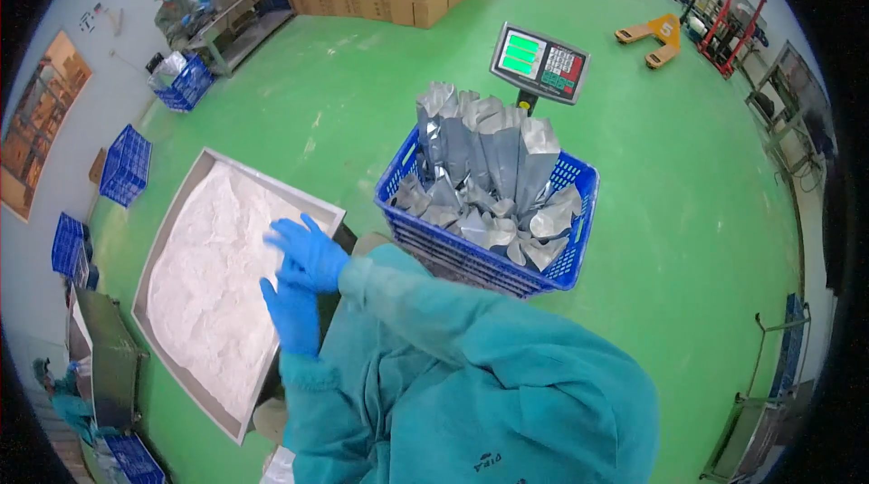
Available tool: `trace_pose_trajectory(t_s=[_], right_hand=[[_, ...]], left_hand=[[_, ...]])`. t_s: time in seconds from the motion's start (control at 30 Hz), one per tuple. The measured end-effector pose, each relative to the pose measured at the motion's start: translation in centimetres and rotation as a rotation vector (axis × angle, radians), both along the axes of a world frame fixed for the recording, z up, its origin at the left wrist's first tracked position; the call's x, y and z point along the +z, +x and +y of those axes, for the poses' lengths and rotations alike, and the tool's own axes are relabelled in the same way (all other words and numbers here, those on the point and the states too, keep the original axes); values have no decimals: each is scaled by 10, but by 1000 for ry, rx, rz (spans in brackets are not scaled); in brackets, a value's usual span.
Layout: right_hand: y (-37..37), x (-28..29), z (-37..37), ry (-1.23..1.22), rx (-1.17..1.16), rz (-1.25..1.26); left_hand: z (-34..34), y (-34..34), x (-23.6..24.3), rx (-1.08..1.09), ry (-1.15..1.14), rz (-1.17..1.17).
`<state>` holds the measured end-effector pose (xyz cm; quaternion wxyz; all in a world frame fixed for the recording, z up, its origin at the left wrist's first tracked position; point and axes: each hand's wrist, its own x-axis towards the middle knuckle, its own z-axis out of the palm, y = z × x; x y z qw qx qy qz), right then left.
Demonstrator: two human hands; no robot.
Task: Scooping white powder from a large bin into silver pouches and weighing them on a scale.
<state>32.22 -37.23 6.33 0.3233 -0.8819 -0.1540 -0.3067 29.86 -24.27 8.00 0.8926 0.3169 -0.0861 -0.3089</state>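
The tray (294, 197) carries the white powder (213, 276), spread unevenly across most of its base; its raised edges likely serve to keep the loose mass from spilling. Over the tray's right edge, nearer its far right corner, the gloved right hand (312, 256) lies across the gloved left hand (295, 316). Each grip is loose: the left's fingers reach out nearly straight, the right's are slightly spread and a little blurred. Nothing shows in either; whether the gloves touch or only overlap, I cannot tell.

Beyond the tray's right edge stands the crate (580, 229), full of silver pouches (493, 153). Those along its far edge stand tall, probably propped by close packing; those toward its near edge sit lower. Behind its far edge, the scale display (540, 63) tilts, presumably for easy reading.
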Motion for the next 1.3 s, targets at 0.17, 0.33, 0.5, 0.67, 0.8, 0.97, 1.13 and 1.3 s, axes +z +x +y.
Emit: trace_pose_trajectory(t_s=[0.17, 0.33, 0.5, 0.67, 0.8, 0.97, 1.13, 1.3], right_hand=[[9, -45, -8, 65, 67, 201], [-13, -73, 23, 266, 172, 448], [-24, -56, 35, 378, 292, 642], [-29, -58, 46, 354, 391, 707], [-27, -65, 64, 247, 432, 766], [-34, -60, 98, 223, 491, 789], [-61, -28, 145, 330, 548, 882], [-73, -11, 209, 379, 685, 1000]], left_hand=[[183, -104, 32, 419, 1268, -330], [233, -206, -24, 92, 2599, -4], [350, -242, -193, 246, 2500, -46], [346, -250, -129, 511, 2271, 192], [356, -262, -111, 616, 2188, 313], [366, -255, -100, 849, 2209, 298], [307, -199, -33, 830, 1952, 61], [206, -117, -20, 788, 1890, -398]])
